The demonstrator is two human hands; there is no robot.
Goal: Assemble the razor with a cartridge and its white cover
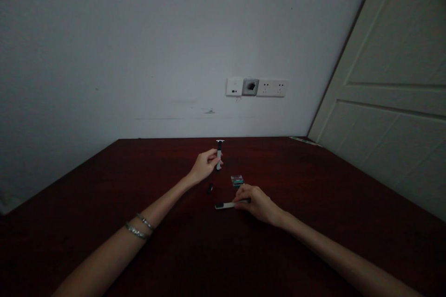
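Observation:
My left hand (206,165) is closed around the pale handle of a razor (219,153), held upright with its T-shaped head at the top. Lower and to the right, my right hand (256,200) pinches a slim pale handle with black ends (225,205), which lies roughly level, close to the tabletop. My fingers hide part of this handle, and its far end is hard to make out. Just beyond the right hand is a small clear case with green in it (237,179). A small black piece (210,188) lies between the two hands.
The dark red tabletop (156,250) reaches back to a pale wall (156,55). Sockets and switch plates (258,87) are set in the wall above it. A panelled white door (390,102) stands along the right side. A thin strip (304,141) lies at the back right corner.

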